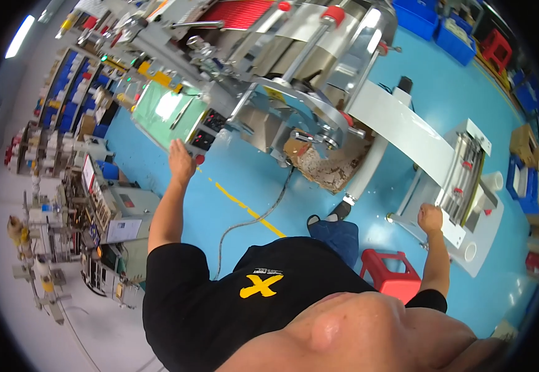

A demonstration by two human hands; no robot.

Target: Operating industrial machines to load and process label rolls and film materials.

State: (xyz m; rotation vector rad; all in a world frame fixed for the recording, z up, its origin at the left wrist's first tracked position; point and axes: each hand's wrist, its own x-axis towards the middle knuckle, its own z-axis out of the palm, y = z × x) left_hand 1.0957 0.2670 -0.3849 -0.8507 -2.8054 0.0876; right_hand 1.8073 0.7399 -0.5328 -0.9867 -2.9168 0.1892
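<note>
My left hand (181,160) reaches out at the left with its fingers stretched. It is at the near edge of a pale green control panel (158,116), beside a box of dark switches (205,130) and a red knob (200,159). A thin pen-like rod (181,114) lies on the panel. Out at the right, my right hand (430,218) is closed by the near end of a roller stand (466,170). Whether something is inside its fingers is hidden. A wide white web (400,127) runs from the large machine's metal rollers (319,53) down to that stand.
A red plastic stool (393,273) stands near my legs. A grey cable (254,220) crosses the blue floor past a yellow line. A worn board (328,162) sits under the machine. Blue bins (455,40) line the far right; a bench machine (120,204) stands left.
</note>
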